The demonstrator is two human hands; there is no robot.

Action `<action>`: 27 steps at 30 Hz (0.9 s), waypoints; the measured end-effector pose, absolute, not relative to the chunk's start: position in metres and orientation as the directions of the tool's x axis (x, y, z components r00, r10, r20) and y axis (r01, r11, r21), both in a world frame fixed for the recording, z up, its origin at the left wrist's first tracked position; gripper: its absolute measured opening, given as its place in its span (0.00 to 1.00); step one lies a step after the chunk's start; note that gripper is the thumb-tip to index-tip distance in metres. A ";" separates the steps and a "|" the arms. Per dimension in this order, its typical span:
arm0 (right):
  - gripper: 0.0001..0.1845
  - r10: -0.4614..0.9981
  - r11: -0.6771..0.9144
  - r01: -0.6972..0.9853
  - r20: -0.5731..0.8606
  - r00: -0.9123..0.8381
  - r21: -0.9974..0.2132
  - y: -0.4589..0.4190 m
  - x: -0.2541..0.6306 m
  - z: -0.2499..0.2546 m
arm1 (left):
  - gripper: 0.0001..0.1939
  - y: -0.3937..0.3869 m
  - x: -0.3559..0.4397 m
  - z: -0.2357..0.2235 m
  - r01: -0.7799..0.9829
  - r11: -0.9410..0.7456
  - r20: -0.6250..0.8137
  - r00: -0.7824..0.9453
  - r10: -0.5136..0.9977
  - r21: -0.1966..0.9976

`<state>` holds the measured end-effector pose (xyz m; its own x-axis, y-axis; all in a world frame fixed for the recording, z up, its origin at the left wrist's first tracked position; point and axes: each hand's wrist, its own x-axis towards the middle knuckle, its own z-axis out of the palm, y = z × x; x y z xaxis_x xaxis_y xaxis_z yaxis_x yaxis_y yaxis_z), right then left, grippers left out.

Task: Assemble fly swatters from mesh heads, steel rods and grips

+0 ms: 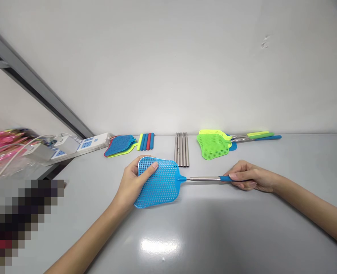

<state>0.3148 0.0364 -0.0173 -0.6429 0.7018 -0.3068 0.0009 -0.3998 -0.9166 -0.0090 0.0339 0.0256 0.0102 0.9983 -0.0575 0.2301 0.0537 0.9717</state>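
A blue fly swatter (159, 184) is held level above the grey table between both hands. My left hand (134, 182) grips its perforated head at the left edge, thumb on top and fingers behind. The silver telescopic rod runs from the head to a blue handle, which my right hand (246, 176) is wrapped around. Beyond the swatter lie several bare metal rods (181, 150) side by side. Farther left are several coloured handle grips (146, 141) in yellow, blue and red, beside a stack of loose swatter heads (119, 146).
Swatters with green, yellow and blue parts (214, 144) lie piled at the back right by the wall. A white power strip (85, 146) with plugs and cables runs along the left table edge. Pink plastic-wrapped items (2, 148) sit beyond the frame at far left.
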 end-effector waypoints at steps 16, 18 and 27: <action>0.13 0.690 -0.398 -0.009 -0.293 -0.662 -0.917 0.036 0.312 -0.013 | 0.07 0.024 -0.004 0.040 -0.391 0.578 -0.514 0.265 0.816 0.716; 0.12 0.690 -0.393 -0.009 -0.289 -0.664 -0.919 0.036 0.313 -0.013 | 0.07 0.023 -0.005 0.040 -0.418 0.605 -0.522 0.307 0.796 0.678; 0.12 0.682 -0.389 -0.003 -0.286 -0.674 -0.921 0.037 0.315 -0.015 | 0.09 0.024 -0.006 0.040 -0.431 0.627 -0.510 0.364 0.779 0.649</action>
